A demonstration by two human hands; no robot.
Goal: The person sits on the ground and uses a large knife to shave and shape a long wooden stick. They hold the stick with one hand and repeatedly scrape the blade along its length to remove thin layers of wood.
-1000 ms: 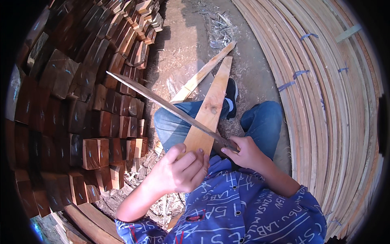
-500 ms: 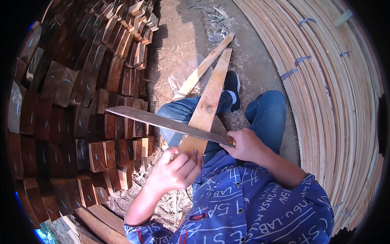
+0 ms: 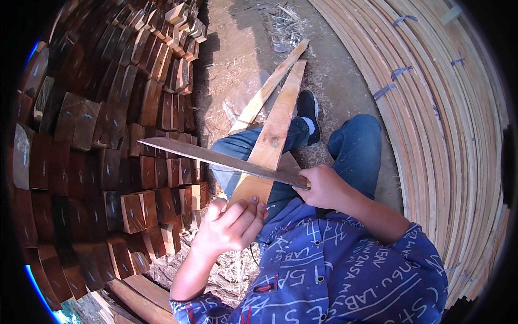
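Note:
A long wooden plank (image 3: 277,125) slopes away from my lap and rests against my left leg. My left hand (image 3: 231,222) is closed round its near end, fingertips on the top face. My right hand (image 3: 325,187) grips a handsaw (image 3: 208,155) by its handle, which is mostly hidden in the fist. The saw's long metal blade lies across the plank, just beyond my left fingers, and its tip points left. Whether the teeth have cut into the wood cannot be made out. A second, narrower wood strip (image 3: 270,90) lies beyond, beside the plank.
Stacked dark wooden blocks (image 3: 81,178) form a wall on the left. Long pale boards (image 3: 431,124), bound with blue ties, curve along the right. Shavings (image 3: 288,27) are scattered on the dirt ground (image 3: 232,59). My shod foot (image 3: 307,116) stands beside the plank.
The view has shifted slightly. The saw blade sits a little farther from my left fingers, showing more of the plank's near end. Both hands keep their grip.

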